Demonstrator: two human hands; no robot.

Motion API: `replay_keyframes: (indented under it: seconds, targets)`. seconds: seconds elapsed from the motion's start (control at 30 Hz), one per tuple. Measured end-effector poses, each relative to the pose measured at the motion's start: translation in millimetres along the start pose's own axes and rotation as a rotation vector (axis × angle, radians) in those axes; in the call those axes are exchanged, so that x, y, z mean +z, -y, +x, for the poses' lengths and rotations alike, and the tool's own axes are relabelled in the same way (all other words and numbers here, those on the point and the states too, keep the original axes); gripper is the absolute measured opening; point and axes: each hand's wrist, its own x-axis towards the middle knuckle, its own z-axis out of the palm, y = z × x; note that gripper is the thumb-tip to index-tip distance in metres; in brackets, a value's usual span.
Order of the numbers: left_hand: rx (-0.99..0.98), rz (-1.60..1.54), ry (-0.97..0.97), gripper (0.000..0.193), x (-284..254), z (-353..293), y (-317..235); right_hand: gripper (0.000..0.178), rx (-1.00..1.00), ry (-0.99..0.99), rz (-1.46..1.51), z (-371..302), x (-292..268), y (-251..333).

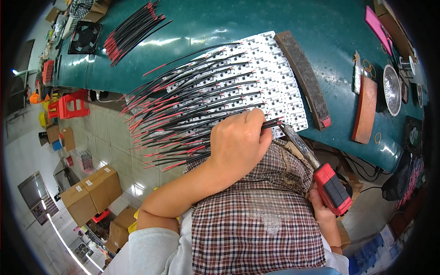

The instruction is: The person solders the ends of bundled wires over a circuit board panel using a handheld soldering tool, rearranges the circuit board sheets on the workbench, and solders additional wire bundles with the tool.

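A white circuit-board panel lies at the table's near edge, with rows of black-and-red wires attached and fanning out to the left. My left hand is closed over the panel's near corner, pinching several black wires whose ends point right. In my right hand is a soldering iron with a red and black handle, the fingers partly hidden behind it. Its metal tip reaches up left to the wire ends at the panel's corner; whether it touches them I cannot tell.
A dark bar lies along the panel's right side. Farther right are a reddish-brown block, a metal bowl and a pink object. A wire bundle and a black fan sit far left. A red stool and cardboard boxes stand on the floor.
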Motion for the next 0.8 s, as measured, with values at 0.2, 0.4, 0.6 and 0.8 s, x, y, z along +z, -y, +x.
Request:
replay_keyframes:
  seconds: [0.2,0.4,0.6,0.8]
  targets:
    - [0.015,-0.035,0.027,0.015,-3,5,6,0.025,-0.056,0.026,0.022,8,-2,8]
    - [0.012,-0.072,0.075,0.011,-8,9,6,0.027,-0.021,0.06,-0.007,7,-4,7]
    - [0.029,-0.055,0.08,0.013,-9,7,5,0.027,-0.092,0.058,-0.03,13,-3,12]
    - [0.049,-0.054,0.081,0.014,-9,8,5,0.026,-0.046,0.028,-0.073,-5,-6,-6]
